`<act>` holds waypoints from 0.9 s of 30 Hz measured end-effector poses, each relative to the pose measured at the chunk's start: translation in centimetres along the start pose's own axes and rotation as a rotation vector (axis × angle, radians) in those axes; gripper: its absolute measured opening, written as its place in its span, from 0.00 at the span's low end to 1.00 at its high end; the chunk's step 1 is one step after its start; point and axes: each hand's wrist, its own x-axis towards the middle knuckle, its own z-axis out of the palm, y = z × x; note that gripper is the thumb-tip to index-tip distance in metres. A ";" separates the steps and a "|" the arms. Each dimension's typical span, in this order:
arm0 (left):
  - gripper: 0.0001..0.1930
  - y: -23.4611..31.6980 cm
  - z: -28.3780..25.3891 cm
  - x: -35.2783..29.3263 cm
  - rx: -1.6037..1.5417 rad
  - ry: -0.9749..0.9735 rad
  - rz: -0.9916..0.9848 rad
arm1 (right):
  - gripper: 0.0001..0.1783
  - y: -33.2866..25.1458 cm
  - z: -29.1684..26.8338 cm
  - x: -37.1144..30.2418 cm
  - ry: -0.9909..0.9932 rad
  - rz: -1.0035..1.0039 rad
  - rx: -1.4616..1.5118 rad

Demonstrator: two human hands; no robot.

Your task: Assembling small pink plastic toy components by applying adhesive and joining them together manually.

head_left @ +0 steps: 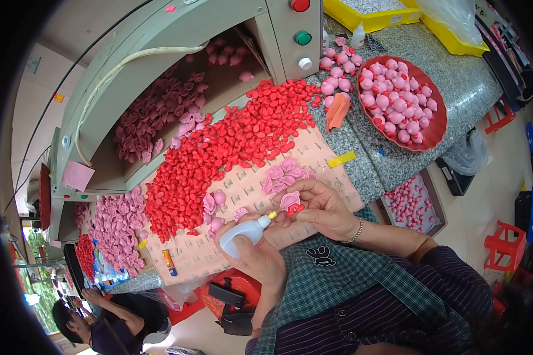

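Observation:
My left hand [259, 260] is wrapped round a white squeeze bottle [243, 235] with a yellow nozzle. The nozzle points at the small parts in my other hand. Between its fingertips, my right hand [331, 214] pinches a pink petal-shaped piece [290, 200] with a red piece [295, 209] just below it. Whether the nozzle touches them I cannot tell. Beyond my hands, several pink petal pieces [284, 175] lie in a cluster on the peach mat [243, 192]. Pink rounded pieces [216, 225] rest on the mat left of the bottle.
A long heap of small red pieces [219, 148] covers the mat's far side. Behind it stands a grey machine [130, 50] with pink pieces inside. A red bowl [437, 127] of pink balls sits at right, near an orange cloth [337, 111]. Another person [109, 319] sits at lower left.

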 end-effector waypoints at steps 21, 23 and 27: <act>0.19 0.2 -0.2 -0.1 0.005 -0.010 0.036 | 0.27 0.4 0.4 0.1 -0.002 0.120 0.058; 0.19 0.1 -0.1 -0.1 0.006 -0.007 0.048 | 0.26 0.3 0.5 0.2 0.003 0.063 -0.064; 0.19 0.2 -0.1 -0.2 0.049 -0.009 0.055 | 0.26 0.5 0.3 0.1 -0.003 0.067 -0.064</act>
